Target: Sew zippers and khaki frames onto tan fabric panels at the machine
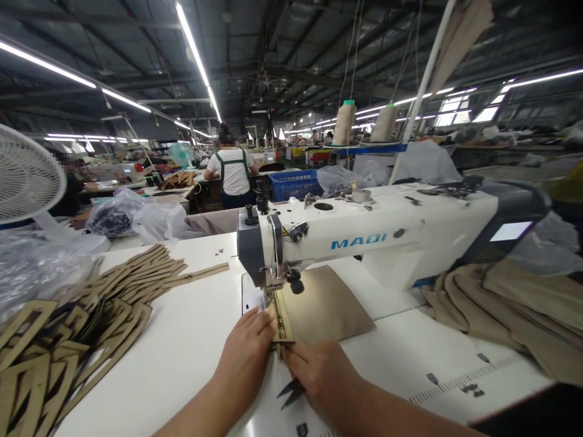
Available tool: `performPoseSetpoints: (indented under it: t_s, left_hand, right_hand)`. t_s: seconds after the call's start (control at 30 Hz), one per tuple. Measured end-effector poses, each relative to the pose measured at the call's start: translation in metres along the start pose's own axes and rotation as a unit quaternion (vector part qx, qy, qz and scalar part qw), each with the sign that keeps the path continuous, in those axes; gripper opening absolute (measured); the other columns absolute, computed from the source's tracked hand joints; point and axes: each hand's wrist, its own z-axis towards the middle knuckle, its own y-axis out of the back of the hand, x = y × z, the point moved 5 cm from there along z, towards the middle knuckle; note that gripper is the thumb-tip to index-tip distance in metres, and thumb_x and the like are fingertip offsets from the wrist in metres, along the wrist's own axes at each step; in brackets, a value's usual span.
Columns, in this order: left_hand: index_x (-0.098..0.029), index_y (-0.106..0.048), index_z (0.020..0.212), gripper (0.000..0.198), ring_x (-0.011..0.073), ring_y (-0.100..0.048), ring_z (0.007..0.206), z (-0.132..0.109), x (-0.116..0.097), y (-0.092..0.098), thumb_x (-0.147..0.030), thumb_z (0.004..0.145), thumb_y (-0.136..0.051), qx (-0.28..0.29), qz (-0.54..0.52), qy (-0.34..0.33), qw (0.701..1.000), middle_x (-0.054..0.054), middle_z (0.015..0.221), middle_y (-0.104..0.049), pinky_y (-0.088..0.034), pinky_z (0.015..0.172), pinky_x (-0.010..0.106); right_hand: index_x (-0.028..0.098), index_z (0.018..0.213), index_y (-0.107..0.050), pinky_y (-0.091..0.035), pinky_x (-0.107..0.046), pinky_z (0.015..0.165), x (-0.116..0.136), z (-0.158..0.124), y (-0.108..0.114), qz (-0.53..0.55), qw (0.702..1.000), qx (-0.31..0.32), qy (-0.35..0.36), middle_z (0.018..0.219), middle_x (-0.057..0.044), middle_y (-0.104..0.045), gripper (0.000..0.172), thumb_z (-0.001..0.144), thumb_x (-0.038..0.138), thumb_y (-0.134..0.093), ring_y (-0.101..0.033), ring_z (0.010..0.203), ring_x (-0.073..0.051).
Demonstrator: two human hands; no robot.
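Note:
Under the needle of a white sewing machine (364, 233) lies a narrow tan frame-shaped piece (286, 331) with a slot along its middle, over a larger beige fabric panel (330, 303). My left hand (248, 349) presses its closed fingers on the left edge of the tan piece, close to the presser foot. Thumb and forefinger of my right hand (325, 370) pinch the near end of the piece. Dark scissors (291, 391) stick out from under my right palm, blades pointing left. My fingers partly hide what lies beneath them.
Tan frame-shaped pieces (113, 303) pile up at left, beside clear plastic bags (39, 273) and a white fan (30, 176). Folded beige fabric (501, 309) lies at right. Thread cones (345, 124) stand behind the machine. A person (234, 170) sits ahead near a blue crate (294, 184).

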Motion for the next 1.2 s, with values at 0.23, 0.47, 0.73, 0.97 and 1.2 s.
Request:
performPoseSetpoints:
  t_s: [0.23, 0.47, 0.73, 0.97, 1.2]
  left_hand:
    - [-0.015, -0.062, 0.087, 0.017, 0.0234, -0.057, 0.078, 0.003, 0.015, -0.012, -0.006, 0.082, -0.049, 0.031, 0.002, 0.076, 0.997, 0.009, 0.087, -0.061, -0.052, 0.067, 0.038]
    - [-0.013, -0.062, 0.084, 0.016, 0.0233, -0.053, 0.080, 0.009, 0.023, -0.018, -0.005, 0.080, -0.049, 0.079, 0.009, 0.121, 0.989, 0.010, 0.089, -0.059, -0.049, 0.070, 0.037]
    - [-0.013, -0.062, 0.084, 0.020, 0.0226, -0.054, 0.081, 0.010, 0.019, -0.012, -0.008, 0.065, -0.057, 0.103, 0.022, 0.136, 0.985, 0.008, 0.088, -0.061, -0.048, 0.075, 0.037]
    - [-0.013, -0.061, 0.081, 0.022, 0.0212, -0.053, 0.081, 0.006, 0.017, -0.016, 0.000, 0.066, -0.052, 0.089, 0.027, 0.166, 0.982, 0.007, 0.088, -0.060, -0.047, 0.076, 0.035]
    - [-0.019, -0.063, 0.097, 0.027, 0.0226, -0.051, 0.083, 0.008, 0.010, -0.010, -0.005, 0.076, -0.054, 0.094, 0.027, 0.128, 0.987, 0.006, 0.091, -0.058, -0.045, 0.073, 0.036]
  right_hand:
    - [0.014, 0.081, -0.060, -0.034, -0.026, 0.043, -0.015, 0.011, -0.005, 0.019, 0.999, 0.023, -0.017, 0.070, -0.002, -0.063, 0.022, 0.076, 0.000, -0.043, -0.056, 0.051, -0.016]
    - [0.016, 0.078, -0.060, -0.031, -0.025, 0.043, -0.024, 0.019, -0.009, 0.048, 0.998, 0.000, -0.029, 0.067, -0.001, -0.063, 0.022, 0.077, 0.002, -0.042, -0.056, 0.047, -0.014]
    - [0.017, 0.093, -0.061, -0.042, -0.028, 0.055, -0.036, 0.013, 0.007, 0.022, 0.996, 0.074, -0.048, 0.080, -0.004, -0.065, 0.017, 0.077, 0.020, -0.058, -0.063, 0.067, -0.021]
    - [0.020, 0.096, -0.065, -0.040, -0.027, 0.062, -0.072, 0.040, 0.019, -0.012, 0.985, 0.139, -0.105, 0.088, -0.007, -0.067, 0.027, 0.092, 0.024, -0.039, -0.062, 0.076, -0.020]
    - [0.024, 0.085, -0.070, -0.035, -0.024, 0.059, -0.081, 0.046, 0.000, -0.028, 0.984, 0.131, -0.119, 0.079, -0.003, -0.067, 0.017, 0.085, 0.025, -0.053, -0.060, 0.072, -0.017]
